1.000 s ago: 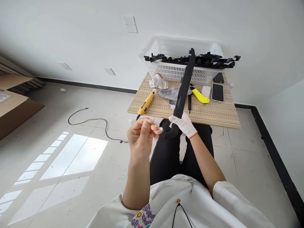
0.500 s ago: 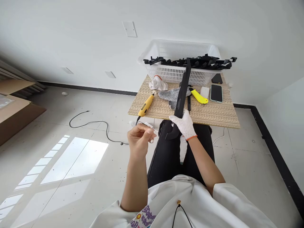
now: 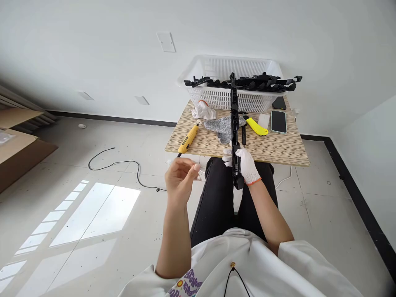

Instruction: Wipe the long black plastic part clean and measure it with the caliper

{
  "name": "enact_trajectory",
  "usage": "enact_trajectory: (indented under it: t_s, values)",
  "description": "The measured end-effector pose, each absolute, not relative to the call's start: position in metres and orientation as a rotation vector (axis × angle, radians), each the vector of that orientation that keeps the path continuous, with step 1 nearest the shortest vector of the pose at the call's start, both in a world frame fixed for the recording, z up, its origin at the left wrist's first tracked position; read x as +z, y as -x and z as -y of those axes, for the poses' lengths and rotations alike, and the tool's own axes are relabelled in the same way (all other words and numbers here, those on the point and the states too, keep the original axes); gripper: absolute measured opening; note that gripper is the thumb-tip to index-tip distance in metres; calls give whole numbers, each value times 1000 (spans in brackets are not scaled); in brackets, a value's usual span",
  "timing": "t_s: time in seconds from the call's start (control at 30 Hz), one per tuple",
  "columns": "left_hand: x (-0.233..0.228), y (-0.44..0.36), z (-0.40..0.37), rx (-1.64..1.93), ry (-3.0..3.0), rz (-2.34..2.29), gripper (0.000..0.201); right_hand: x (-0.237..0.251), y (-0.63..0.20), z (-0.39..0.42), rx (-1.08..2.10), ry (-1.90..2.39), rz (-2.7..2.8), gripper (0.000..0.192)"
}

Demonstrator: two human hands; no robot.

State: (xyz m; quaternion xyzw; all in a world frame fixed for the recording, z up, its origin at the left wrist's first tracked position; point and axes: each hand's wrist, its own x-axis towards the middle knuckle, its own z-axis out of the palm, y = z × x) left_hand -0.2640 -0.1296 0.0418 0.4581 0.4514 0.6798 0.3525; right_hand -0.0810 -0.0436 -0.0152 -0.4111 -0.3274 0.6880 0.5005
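Note:
My right hand [image 3: 247, 165], in a white knit glove with an orange cuff, is closed around the lower end of a long black plastic strip [image 3: 234, 119]. The strip points away from me over the table, its ribbed, clipped side turned up. My bare left hand [image 3: 181, 177] hovers to the left of it, apart from the strip. Its fingers curl toward the thumb; whether something small is between them is hidden. Beyond that hand lies a yellow rotary tool [image 3: 188, 139]. A grey cut-resistant glove [image 3: 221, 126] lies partly under the strip.
A white plastic basket [image 3: 210, 98] holding several black strips [image 3: 262, 82] stands at the table's back. A yellow utility knife [image 3: 256, 126], two phones [image 3: 279, 121] and a crumpled white glove [image 3: 203, 110] lie on the wooden table [image 3: 278, 150]. A black cable [image 3: 139, 169] crosses the floor.
My right hand has rolled the black plastic strip over, from its smooth face to its ribbed face, and stood it straighter. My left hand has barely moved.

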Motion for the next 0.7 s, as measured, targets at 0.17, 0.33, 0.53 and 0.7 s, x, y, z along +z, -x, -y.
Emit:
enact_trajectory:
  t_s: [0.17,0.33,0.53,0.7]
  values:
    - [37,265,131,1684,-1178,-1238,38,-12,77,37,1784,897,663,29]
    - [24,257,124,1598,-1219,-1214,35,-16,79,31,1836,849,542,20]
    - [-15,220,112,1255,-1157,-1097,61,-16,88,35,1595,940,716,20]
    - [-37,195,100,1332,-1073,-1068,71,6,73,38,1010,1402,1281,30]
